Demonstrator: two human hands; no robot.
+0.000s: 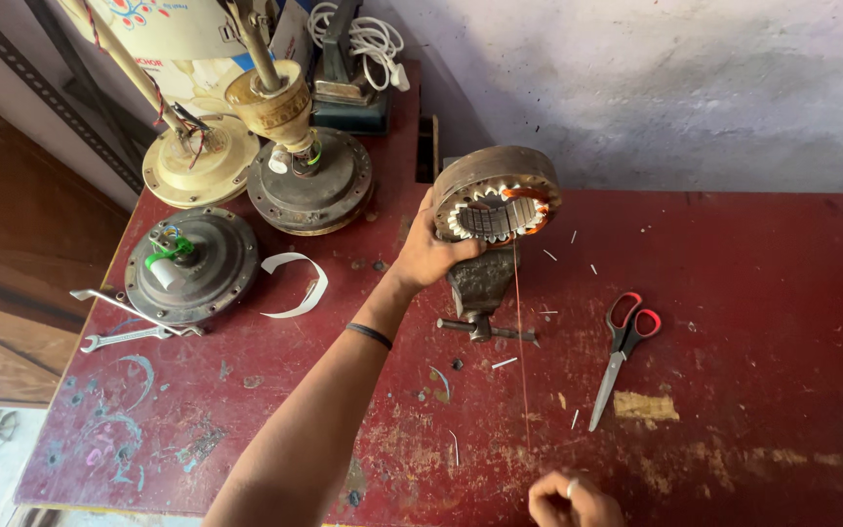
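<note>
A worn red workbench (734, 293) seen from above. At the left lie two spanners (124, 322), a dark fan motor housing (192, 263) and a curl of white strip (297, 285). In the middle, the left hand (428, 256) presses its fingers closed against the rim of a round stator (496, 207), clamped upright in a small bench vise (481, 288). Copper winding fills only the stator's right side; most of its pale slots look bare, so the winding seems barely begun. A thin copper wire (521, 371) runs down to the right hand (570, 500), pinched shut on it. Red-handled scissors (622, 351) lie to the right.
</note>
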